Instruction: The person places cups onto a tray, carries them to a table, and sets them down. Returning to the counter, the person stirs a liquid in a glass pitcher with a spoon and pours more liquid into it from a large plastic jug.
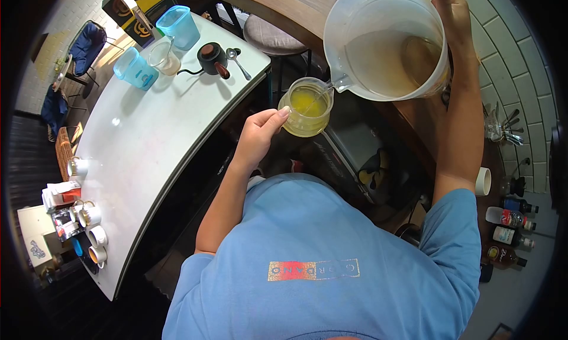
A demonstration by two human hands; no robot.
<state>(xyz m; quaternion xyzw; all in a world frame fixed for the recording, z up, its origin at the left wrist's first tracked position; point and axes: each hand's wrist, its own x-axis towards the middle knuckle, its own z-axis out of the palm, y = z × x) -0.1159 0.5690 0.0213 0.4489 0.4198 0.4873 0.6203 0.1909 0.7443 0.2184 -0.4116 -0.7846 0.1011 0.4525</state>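
Note:
My left hand [257,137] holds a small clear cup [306,107] with yellow liquid in it, out in front of my chest. My right hand [454,11] grips a large translucent pitcher [384,41] by its far side and tilts it. A thin stream runs from the pitcher's spout into the cup. Pale liquid fills the lower part of the pitcher.
A white curved counter [154,139] on the left carries two blue measuring cups [177,26], a clear cup, a black kettle [212,59], a spoon [238,62] and several white cups at its near end. Bottles [512,218] stand at the right. A stool [269,35] is beyond the counter.

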